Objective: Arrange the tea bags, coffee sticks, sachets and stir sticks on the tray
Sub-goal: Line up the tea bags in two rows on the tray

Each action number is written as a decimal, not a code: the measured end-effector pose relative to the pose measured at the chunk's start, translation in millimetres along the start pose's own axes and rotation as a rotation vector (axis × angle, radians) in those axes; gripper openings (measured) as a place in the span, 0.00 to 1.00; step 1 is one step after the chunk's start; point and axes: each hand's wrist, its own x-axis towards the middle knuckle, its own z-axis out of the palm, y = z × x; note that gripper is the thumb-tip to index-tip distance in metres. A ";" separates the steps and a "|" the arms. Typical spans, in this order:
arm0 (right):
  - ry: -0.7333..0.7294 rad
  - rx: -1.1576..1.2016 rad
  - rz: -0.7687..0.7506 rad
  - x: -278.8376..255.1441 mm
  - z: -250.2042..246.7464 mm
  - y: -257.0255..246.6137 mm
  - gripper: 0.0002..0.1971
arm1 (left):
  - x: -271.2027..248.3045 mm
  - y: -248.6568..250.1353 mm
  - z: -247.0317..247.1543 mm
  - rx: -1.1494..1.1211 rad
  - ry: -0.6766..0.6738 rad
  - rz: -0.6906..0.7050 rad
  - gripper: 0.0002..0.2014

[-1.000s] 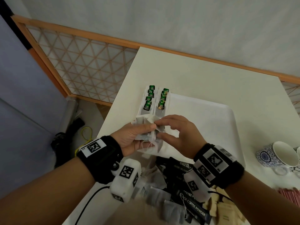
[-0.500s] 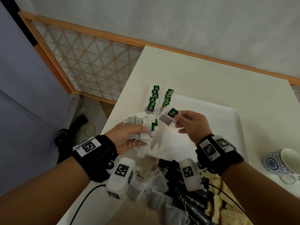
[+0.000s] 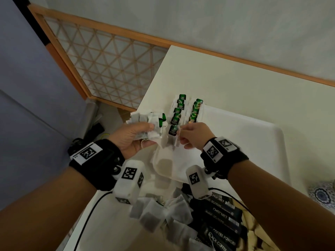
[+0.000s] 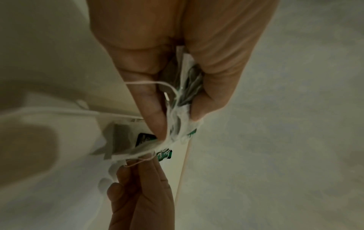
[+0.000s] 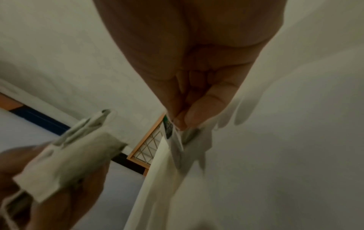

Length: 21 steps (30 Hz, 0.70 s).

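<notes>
My left hand (image 3: 134, 134) grips a bundle of white tea bags (image 3: 145, 122) with green tags, held just left of the white tray (image 3: 253, 142); the bundle (image 4: 183, 99) sits between its thumb and fingers. My right hand (image 3: 192, 134) pinches a single tea bag (image 3: 172, 134) by its green tag, low over the tray's near-left part, just below two rows of laid tea bags (image 3: 186, 111). In the right wrist view the pinched tea bag (image 5: 173, 137) hangs from thumb and forefinger.
Loose tea bags (image 3: 163, 212), black coffee sticks (image 3: 221, 220) and tan sachets (image 3: 253, 225) lie heaped on the white table (image 3: 235, 78) near me. A blue-patterned cup (image 3: 322, 194) stands at the right edge. A wooden lattice screen (image 3: 108, 66) lines the left.
My right hand pulled one tea bag out of the left hand's bundle and carried it right and down toward the near end of the left row. The left hand kept its bundle.
</notes>
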 end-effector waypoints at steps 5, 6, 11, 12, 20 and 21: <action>0.103 -0.043 0.000 9.7 8.0 -1.3 0.08 | 3.1 -0.4 -1.9 0.010 0.015 -0.004 0.11; 0.125 -0.048 -0.003 10.9 8.4 -0.4 0.08 | 3.6 -0.7 -1.9 0.006 0.015 -0.001 0.10; 0.193 -0.057 -0.024 12.1 7.9 2.6 0.09 | 5.3 -2.9 -1.5 0.007 0.012 -0.006 0.08; 0.199 -0.057 -0.030 11.8 8.3 2.4 0.09 | 5.7 -3.1 -1.1 0.010 0.012 -0.008 0.08; 0.216 -0.144 -0.127 8.4 5.7 1.1 0.07 | 5.7 -4.2 9.0 -0.017 -0.037 -0.014 0.16; 0.234 -0.179 -0.155 7.5 3.5 1.6 0.06 | 5.2 -4.1 10.1 -0.020 -0.045 -0.017 0.18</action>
